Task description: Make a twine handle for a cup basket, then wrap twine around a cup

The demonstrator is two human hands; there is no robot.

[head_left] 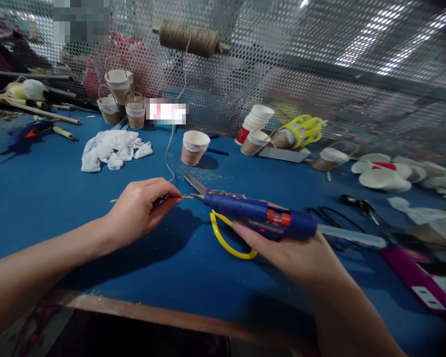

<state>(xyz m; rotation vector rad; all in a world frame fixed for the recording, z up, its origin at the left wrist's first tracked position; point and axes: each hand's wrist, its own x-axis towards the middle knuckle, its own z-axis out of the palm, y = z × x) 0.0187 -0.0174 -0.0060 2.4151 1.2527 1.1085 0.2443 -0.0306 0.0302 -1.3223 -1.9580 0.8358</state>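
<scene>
My right hand is wrapped round a blue glue gun with an orange band and a clear glue stick out the back. Its nozzle points left and meets the end of a thin piece of twine that my left hand pinches above the blue table. The twine runs up to a brown spool on a rod at the mesh screen. Yellow-handled scissors lie under the glue gun.
A paper cup wrapped in lace stands behind the hands. Small cup baskets, a white lace scrap and a second glue gun lie at the left. Stacked cups, black scissors and paper pieces lie right.
</scene>
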